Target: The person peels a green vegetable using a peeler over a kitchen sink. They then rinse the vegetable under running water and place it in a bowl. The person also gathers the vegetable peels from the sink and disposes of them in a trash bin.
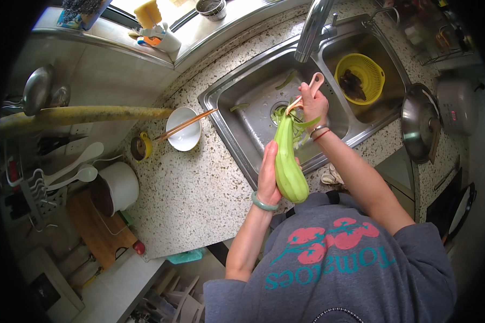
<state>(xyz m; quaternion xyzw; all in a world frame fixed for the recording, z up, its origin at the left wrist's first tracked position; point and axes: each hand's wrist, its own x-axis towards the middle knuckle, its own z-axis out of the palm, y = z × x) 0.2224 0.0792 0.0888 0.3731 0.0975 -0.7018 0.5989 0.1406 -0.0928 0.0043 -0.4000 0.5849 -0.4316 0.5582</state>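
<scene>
My left hand (267,175), with a green bangle at its wrist, is closed around the lower side of a long pale green squash (290,167). The squash tilts over the near rim of the left sink basin (237,99), its narrow end toward the drain. In my right hand (314,105) is a pink peeler (316,82), its head at the narrow end of the squash. A strip of peel (309,123) hangs there beside my fingers. More green peelings (286,79) lie in the basin, several around the drain.
In the right basin sits a yellow colander (374,72) with dark pieces inside. The faucet (313,32) reaches over the sink. Left on the speckled counter are a white bowl (184,137) with chopsticks (191,123) across it and a white pot (125,185). A pan lid (416,124) stands at right.
</scene>
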